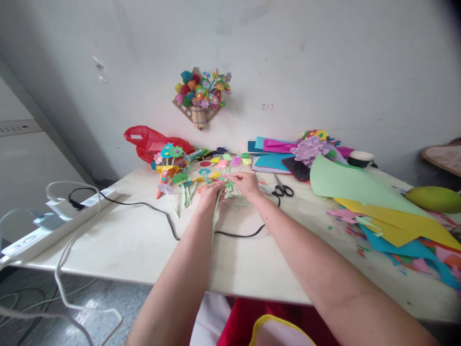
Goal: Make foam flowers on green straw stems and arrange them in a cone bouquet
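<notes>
My left hand (212,192) is closed on a light green foam strip (215,216), whose long end hangs down toward the front of the table. Just right of it my right hand (245,183) makes a pinch; a small pinkish bit shows by its fingertips, too small to name. Several green strips (185,194) lie left of my left hand. Beyond both hands are small foam pieces, among them a blue flower (204,171) and a pink piece (236,161). Black-handled scissors (283,189) rest to the right of my right hand.
An orange cone of foam flowers (167,169) stands left, before a red plastic bag (151,139). A black cable (158,211) crosses the table from a white power strip (25,247). Foam sheets (389,218) and a green-yellow fruit (434,199) lie right. A flower basket (199,117) hangs on the wall.
</notes>
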{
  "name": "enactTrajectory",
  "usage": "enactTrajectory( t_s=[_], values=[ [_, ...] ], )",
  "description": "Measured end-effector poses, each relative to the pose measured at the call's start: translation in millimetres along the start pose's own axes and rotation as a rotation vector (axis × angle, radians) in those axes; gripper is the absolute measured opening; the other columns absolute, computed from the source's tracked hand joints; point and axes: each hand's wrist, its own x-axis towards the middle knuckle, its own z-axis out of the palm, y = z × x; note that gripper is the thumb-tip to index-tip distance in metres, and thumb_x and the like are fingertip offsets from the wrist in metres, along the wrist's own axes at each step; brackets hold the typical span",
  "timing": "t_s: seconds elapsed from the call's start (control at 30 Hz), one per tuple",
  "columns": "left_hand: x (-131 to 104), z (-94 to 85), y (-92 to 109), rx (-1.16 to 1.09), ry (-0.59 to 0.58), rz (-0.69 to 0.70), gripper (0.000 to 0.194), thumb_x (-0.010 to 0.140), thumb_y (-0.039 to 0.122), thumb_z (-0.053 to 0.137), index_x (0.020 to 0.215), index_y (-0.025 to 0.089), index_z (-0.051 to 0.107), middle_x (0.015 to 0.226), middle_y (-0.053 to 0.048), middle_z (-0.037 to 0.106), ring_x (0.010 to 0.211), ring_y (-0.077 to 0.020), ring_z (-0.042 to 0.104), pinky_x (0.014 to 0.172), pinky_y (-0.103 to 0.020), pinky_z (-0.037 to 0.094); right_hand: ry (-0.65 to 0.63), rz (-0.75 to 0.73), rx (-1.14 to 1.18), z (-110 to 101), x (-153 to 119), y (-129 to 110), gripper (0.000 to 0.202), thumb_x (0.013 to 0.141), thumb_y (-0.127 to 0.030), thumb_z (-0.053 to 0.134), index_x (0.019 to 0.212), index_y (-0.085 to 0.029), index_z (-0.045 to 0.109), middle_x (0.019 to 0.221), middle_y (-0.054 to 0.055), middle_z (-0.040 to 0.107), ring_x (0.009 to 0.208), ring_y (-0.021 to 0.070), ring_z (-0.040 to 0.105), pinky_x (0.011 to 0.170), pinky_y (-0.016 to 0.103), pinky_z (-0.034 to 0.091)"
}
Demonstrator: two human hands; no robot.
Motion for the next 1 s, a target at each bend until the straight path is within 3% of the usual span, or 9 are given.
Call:
enactTrajectory(
  t_s=[0.73, 0.9, 1.0],
  values=[
    [-1.7, -0.8, 2.4, 0.05, -0.002, 0.029, 0.028, 0.049, 0.022, 0.075, 0.07, 0.014, 0.059, 0.046, 0.004, 0.048, 0.039, -0.005, 0.038, 0.04, -0.019, 0.025, -0.056, 0.021, 0.139, 2.9, -2.3, -5.6, 0.019, 0.071, -0.037, 0.063, 0.069, -0.019, 0.07, 0.067, 0.0, 0.068, 0.064, 0.0152, 0.06, 0.063, 0.025, 0.045],
    [-5.5, 1.0, 5.2, 0.066, 0.046, 0.051, 0.036, 0.048, 0.026, 0.078, 0.076, 0.015, 0.058, 0.05, 0.005, 0.052, 0.043, -0.0057, 0.043, 0.041, -0.018, 0.026, -0.039, -0.016, 0.137, -5.0, -2.8, -17.6, 0.014, 0.071, -0.027, 0.058, 0.075, -0.019, 0.069, 0.074, 0.001, 0.068, 0.071, 0.016, 0.06, 0.07, 0.027, 0.045],
    [-6.0, 0.2, 5.3, 0.072, 0.065, 0.117, 0.039, 0.051, 0.03, 0.078, 0.082, 0.017, 0.059, 0.057, 0.005, 0.055, 0.047, -0.0055, 0.047, 0.042, -0.018, 0.025, 0.018, -0.091, 0.085, -11.4, -2.1, -21.3, 0.022, 0.069, -0.021, 0.052, 0.083, -0.019, 0.069, 0.084, 0.002, 0.067, 0.079, 0.017, 0.058, 0.076, 0.03, 0.045]
  ],
)
